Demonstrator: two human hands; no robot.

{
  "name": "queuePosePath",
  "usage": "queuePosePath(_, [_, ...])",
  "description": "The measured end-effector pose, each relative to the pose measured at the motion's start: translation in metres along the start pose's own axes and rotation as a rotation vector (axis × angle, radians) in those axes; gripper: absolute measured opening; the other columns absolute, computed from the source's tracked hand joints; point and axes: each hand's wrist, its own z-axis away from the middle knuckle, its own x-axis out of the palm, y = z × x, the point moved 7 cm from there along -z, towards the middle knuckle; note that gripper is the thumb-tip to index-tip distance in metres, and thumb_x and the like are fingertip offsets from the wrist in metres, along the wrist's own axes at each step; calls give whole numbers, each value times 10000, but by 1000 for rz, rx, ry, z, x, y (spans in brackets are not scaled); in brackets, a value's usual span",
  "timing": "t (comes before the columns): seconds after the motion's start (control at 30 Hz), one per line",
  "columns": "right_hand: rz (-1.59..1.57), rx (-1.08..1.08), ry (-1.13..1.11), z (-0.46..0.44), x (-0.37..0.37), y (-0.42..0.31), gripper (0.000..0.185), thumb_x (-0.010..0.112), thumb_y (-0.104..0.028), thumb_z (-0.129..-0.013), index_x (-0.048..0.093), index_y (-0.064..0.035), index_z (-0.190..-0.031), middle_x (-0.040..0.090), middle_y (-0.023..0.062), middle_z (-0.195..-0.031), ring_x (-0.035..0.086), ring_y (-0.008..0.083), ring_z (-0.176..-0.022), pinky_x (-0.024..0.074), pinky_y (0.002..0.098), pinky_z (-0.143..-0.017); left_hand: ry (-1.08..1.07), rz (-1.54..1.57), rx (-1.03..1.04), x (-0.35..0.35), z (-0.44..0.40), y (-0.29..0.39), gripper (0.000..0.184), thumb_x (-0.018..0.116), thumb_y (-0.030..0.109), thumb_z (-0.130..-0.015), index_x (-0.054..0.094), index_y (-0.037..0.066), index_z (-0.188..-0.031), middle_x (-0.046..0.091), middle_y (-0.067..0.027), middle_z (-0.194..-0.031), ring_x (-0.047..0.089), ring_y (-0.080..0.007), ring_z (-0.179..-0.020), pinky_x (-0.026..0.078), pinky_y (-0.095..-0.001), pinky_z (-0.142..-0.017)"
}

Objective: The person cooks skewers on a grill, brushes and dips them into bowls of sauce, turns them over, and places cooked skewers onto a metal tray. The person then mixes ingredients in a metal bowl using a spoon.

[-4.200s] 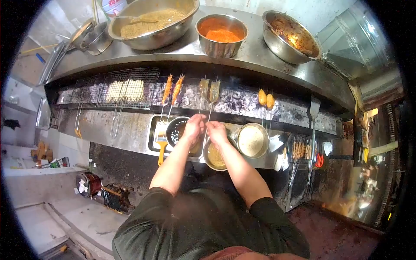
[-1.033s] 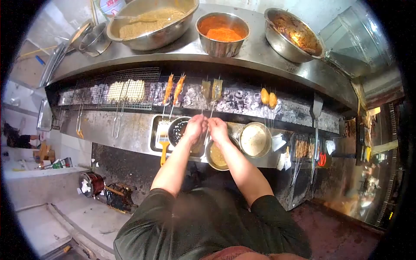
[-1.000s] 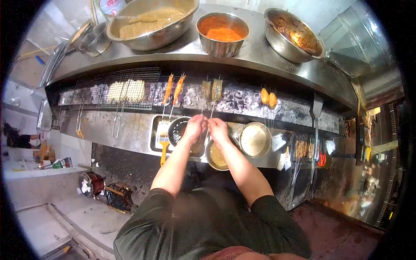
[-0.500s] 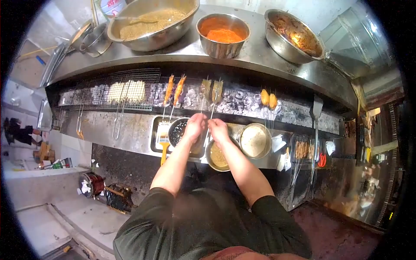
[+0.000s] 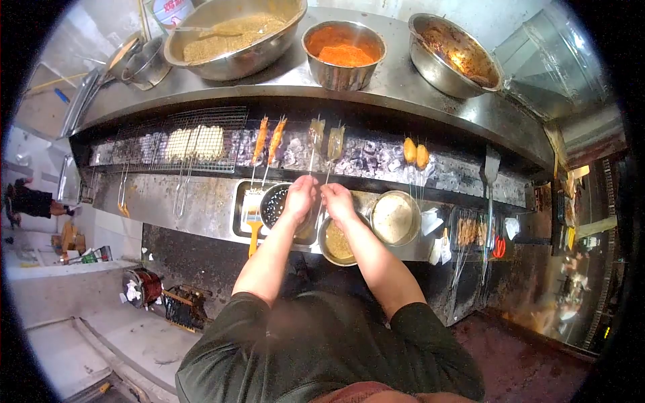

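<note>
Left hand [image 5: 302,197] curled, pinching left skewer [image 5: 316,136]; right hand [image 5: 338,201] curled, pinching right skewer [image 5: 335,144].

From here, the left hand [image 5: 301,197] and right hand [image 5: 339,201] hide stretches of two skewers [image 5: 311,162], whose brownish food [image 5: 336,142] is too blurred to name.

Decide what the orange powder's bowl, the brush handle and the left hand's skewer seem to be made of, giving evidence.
Bowl: probably stainless steel, smooth; its grey side shines.
Brush handle: plastic or painted wood, evenly yellow-orange.
Skewer in the left hand: likely bare metal, thin and pale, too fine to confirm.
</note>
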Motion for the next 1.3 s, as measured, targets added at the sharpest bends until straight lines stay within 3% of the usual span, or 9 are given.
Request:
queuePosePath(0.1, [-33, -20, 6, 1, 1, 1, 99, 586, -129, -865, 628, -40, -877, 569, -16, -687, 475, 58, -570, 371, 208, -504, 54, -55, -10, -3, -6, -3, 215, 449, 248, -963, 553, 91, -860, 434, 46, -567, 371, -51, -463, 300, -195, -433])
queuePosePath(0.43, [-33, -31, 40, -2, 2, -3, 104, 578, -116, -864, 631, -27, -854, 559, -14, -667, 459, 64, -545, 360, 212, -482, 64, -69, -151, 0, 0, -1, 192, 435, 214, -947, 541, 104, -832, 447, 41, -560, 365, -69, -399, 270, -212, -358])
queuePosePath(0.83, [30, 15, 36, 0, 0, -4, 139, 577, -154, -871, 634, -30, -845, 551, -21, -648, 458, 63, -538, 349, 219, -476, 18, -4, -152, -2, -3, -10, 175, 485, 219, -905, 571, 81, -841, 463, 39, -601, 400, -66, -500, 312, -204, -448])
queuePosePath(1.3, [43, -33, 79, 1, -6, -1, 177, 566, -167, -880, 614, -5, -931, 588, -2, -755, 494, 68, -622, 414, 222, -576, -51, 47, -182, 8, 3, -4, 221, 433, 218, -950, 534, 32, -885, 463, 7, -572, 400, -96, -449, 327, -224, -429])
